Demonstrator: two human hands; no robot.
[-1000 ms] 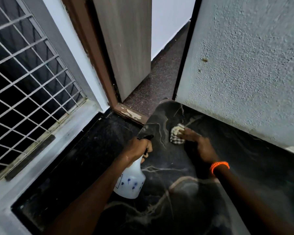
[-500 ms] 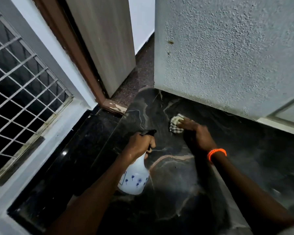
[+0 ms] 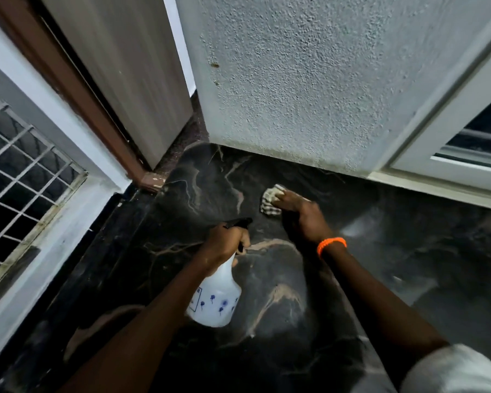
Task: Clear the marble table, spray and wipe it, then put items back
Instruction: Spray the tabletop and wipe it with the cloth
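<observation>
The black marble table (image 3: 281,302) with pale veins fills the lower middle of the head view. My left hand (image 3: 224,245) grips the neck of a white spray bottle (image 3: 216,299) with small blue flowers; its black nozzle points toward the wall. My right hand (image 3: 304,217), with an orange band at the wrist, presses a checked cloth (image 3: 270,198) flat on the marble near the far edge, close to the wall.
A rough grey wall (image 3: 309,80) rises right behind the table. A wooden door (image 3: 131,80) stands ajar at the back left, with a brown frame. A barred window (image 3: 20,177) is on the left, and a white-framed window (image 3: 465,154) on the right.
The view has swung right and tilted, so both hands sit lower and further right in frame. The right hand with the cloth has slid slightly right along the marble. The bottle stays gripped.
</observation>
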